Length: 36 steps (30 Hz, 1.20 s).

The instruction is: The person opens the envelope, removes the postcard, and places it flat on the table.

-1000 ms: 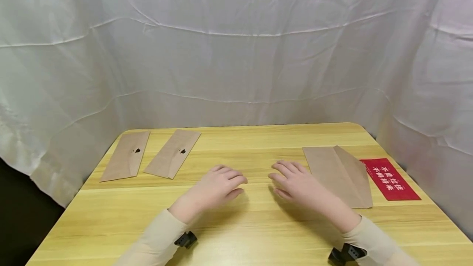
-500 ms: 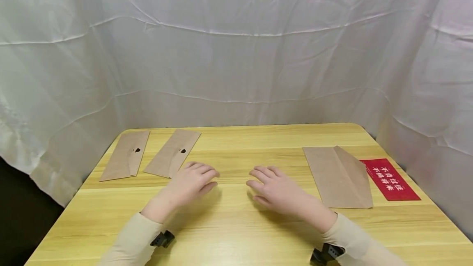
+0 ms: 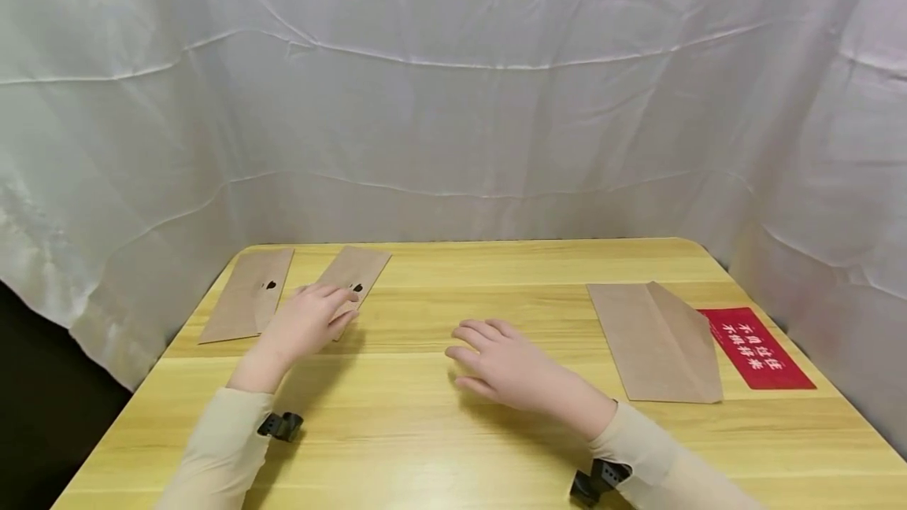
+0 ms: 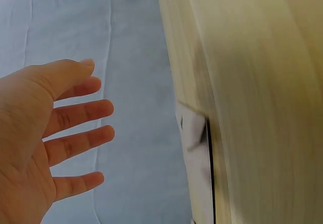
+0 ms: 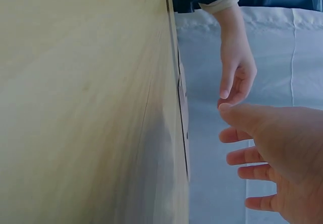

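Note:
Two brown paper envelopes with a small dark mark lie at the table's left back: the outer envelope (image 3: 244, 297) and the inner envelope (image 3: 357, 262). My left hand (image 3: 306, 323) hovers over the lower part of the inner one and hides much of it; its fingers are spread and hold nothing. In the left wrist view the inner envelope's flap (image 4: 194, 128) lifts a little at one corner. Over the middle of the table, my right hand (image 3: 499, 364) hangs with loosely bent fingers around nothing. Farther right lies a larger brown envelope (image 3: 652, 345) with its pointed flap unfolded.
A red card (image 3: 758, 349) with white characters lies at the right edge, partly under the unfolded envelope's flap. The wooden table (image 3: 425, 447) is bounded by a pale curtain (image 3: 482, 124) at the back and sides. Each wrist wears a black camera.
My left hand has moved left and away from me, from the table's middle to over the inner envelope. The right hand has drifted left, off the unfolded envelope's side. The envelopes stay put.

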Each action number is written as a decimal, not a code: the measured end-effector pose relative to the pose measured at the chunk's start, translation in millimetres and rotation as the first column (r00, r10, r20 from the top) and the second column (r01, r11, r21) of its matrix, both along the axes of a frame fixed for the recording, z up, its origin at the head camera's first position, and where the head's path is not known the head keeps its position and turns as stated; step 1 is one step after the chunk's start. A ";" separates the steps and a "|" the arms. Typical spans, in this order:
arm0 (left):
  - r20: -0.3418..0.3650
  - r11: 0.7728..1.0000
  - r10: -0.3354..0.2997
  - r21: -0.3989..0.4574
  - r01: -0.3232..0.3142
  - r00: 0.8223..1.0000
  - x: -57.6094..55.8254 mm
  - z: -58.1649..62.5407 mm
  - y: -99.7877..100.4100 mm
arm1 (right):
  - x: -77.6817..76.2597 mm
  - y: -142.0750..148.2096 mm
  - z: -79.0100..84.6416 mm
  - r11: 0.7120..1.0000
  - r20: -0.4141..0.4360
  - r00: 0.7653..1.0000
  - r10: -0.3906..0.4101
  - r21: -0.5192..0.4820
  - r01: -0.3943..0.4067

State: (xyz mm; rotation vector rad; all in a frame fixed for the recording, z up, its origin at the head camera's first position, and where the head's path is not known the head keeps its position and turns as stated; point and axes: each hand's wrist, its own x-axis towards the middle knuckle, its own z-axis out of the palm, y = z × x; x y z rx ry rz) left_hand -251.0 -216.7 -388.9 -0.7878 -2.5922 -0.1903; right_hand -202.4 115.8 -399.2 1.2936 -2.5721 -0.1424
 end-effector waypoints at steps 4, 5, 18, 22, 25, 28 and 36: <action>0.081 0.997 0.082 -0.018 -0.080 0.993 -4.5 -1.6 -13.6 | -4.1 -9.0 0.9 1.000 0.015 1.000 0.009 -0.015 -0.009; 0.100 0.995 0.101 -0.022 -0.099 0.990 -5.2 -2.1 -16.6 | -4.9 -11.3 1.2 1.000 0.019 1.000 0.009 -0.015 -0.009; 0.471 0.952 0.306 -0.168 -0.257 0.827 -5.0 -12.2 -40.4 | -7.6 -41.3 -2.0 0.998 0.021 0.999 0.040 0.057 -0.042; 0.556 0.957 0.289 -0.157 -0.242 0.779 -4.4 -15.0 -42.6 | -8.5 -49.6 -5.8 0.997 0.015 0.999 0.044 0.070 -0.045; 0.614 0.961 0.275 -0.149 -0.233 0.740 -4.5 -15.6 -43.5 | -11.6 -56.4 -9.4 0.997 0.026 0.999 0.038 0.061 -0.040; 0.633 0.962 0.272 -0.156 -0.225 0.725 -4.8 -15.3 -43.2 | -15.0 -63.4 -11.1 0.998 0.065 0.998 0.021 0.050 -0.024; 0.633 0.954 0.299 -0.196 -0.227 0.713 -4.4 -13.9 -39.8 | -20.8 -79.9 -13.5 0.998 0.195 0.981 -0.015 0.055 0.004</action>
